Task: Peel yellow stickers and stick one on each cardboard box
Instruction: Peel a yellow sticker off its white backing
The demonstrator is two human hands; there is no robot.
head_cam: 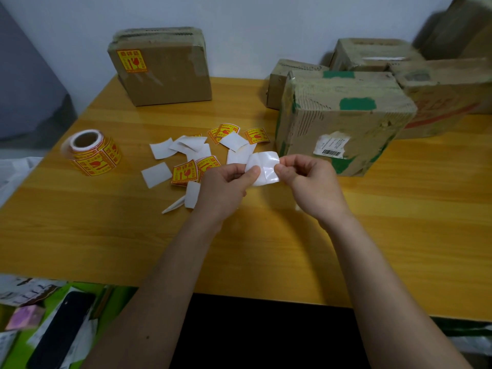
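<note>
Over the middle of the wooden table [266, 249], a white sticker sheet [263, 167] is pinched from both sides: its left edge is gripped by the left hand [226, 187] between thumb and curled fingers, its right edge is pinched by the right hand [308, 185] the same way, so both hands are clamped on that one piece. Only the glossy white side is shown, so whether the yellow print is still on it can't be told. Just beside the hands at about 10 o'clock, a messy pile of white backing papers [162, 147] and loose yellow stickers [185, 174] is spread flat on the table. Further out at 9 o'clock the sticker roll [91, 151] is parked on its side, core hole facing up and back. At 11 o'clock, against the wall, a cardboard box [162, 67] is stood up with a yellow sticker [132, 61] already stuck near its top left corner. At 1 o'clock, just behind the right hand, a green-taped box [343, 115] with a barcode label [331, 145] is seen, and more boxes [372, 54] are stacked close behind it, a bit blurry.
</note>
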